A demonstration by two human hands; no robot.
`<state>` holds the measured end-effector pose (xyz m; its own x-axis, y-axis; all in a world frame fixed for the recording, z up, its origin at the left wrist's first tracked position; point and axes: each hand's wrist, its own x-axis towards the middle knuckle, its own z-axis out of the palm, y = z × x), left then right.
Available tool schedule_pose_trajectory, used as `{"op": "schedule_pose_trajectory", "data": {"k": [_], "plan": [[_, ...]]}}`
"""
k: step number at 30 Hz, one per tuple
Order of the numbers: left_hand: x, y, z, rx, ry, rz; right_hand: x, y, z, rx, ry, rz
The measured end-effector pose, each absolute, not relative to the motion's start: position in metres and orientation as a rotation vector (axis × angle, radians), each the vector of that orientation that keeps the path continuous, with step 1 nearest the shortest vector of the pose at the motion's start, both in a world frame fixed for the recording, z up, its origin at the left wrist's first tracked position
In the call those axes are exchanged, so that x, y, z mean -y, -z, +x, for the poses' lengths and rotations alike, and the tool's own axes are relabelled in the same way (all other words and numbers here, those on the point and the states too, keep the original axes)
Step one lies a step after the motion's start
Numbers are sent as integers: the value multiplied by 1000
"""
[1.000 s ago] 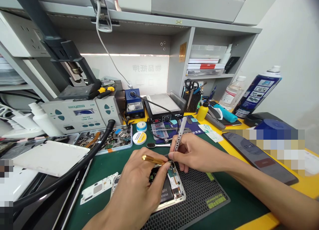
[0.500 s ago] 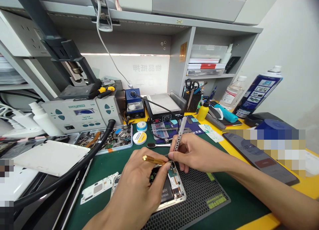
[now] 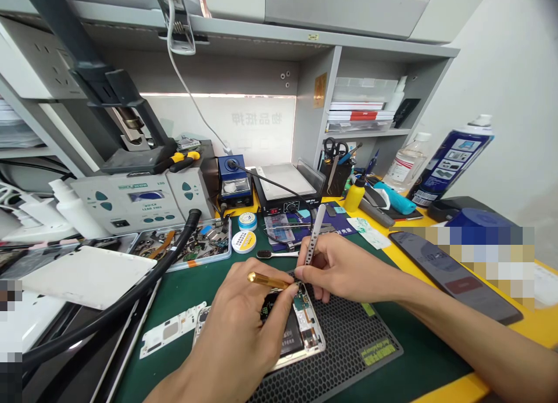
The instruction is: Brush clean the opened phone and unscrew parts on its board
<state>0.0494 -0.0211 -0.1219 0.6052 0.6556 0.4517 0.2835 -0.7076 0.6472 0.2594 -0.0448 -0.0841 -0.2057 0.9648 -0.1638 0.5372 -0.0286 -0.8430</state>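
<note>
An opened phone [image 3: 311, 333] with its battery and circuit board showing lies on a black honeycomb mat [image 3: 349, 350]. My left hand [image 3: 244, 316] is over the phone, closed around a gold-coloured screwdriver [image 3: 265, 280] that leans back to the left. My right hand [image 3: 335, 266] pinches silver tweezers [image 3: 314, 234] with a row of holes, held steeply. Their tips meet near the top of the circuit board, where my fingers hide them. Left of the phone a white inner cover [image 3: 174, 329] lies flat on the green work mat [image 3: 196, 289].
A parts tray [image 3: 213, 240], two round tins [image 3: 244, 241] and a toothbrush [image 3: 276, 254] lie beyond my hands. A black hose [image 3: 143, 301] crosses the left side. Another phone [image 3: 453, 281] lies at right, near a yellow bottle [image 3: 354, 195]. Soldering equipment [image 3: 131, 199] stands behind.
Hardly anything differs. Both hands, the screwdriver, the tweezers and the phone keep their places; the whole view has shifted very slightly.
</note>
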Motion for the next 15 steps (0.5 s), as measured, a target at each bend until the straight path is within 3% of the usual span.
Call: {"op": "schedule_pose_trajectory", "data": {"k": [15], "plan": [[21, 123, 50, -746, -949, 2311, 44, 86, 260, 1763, -1156, -1566]]}}
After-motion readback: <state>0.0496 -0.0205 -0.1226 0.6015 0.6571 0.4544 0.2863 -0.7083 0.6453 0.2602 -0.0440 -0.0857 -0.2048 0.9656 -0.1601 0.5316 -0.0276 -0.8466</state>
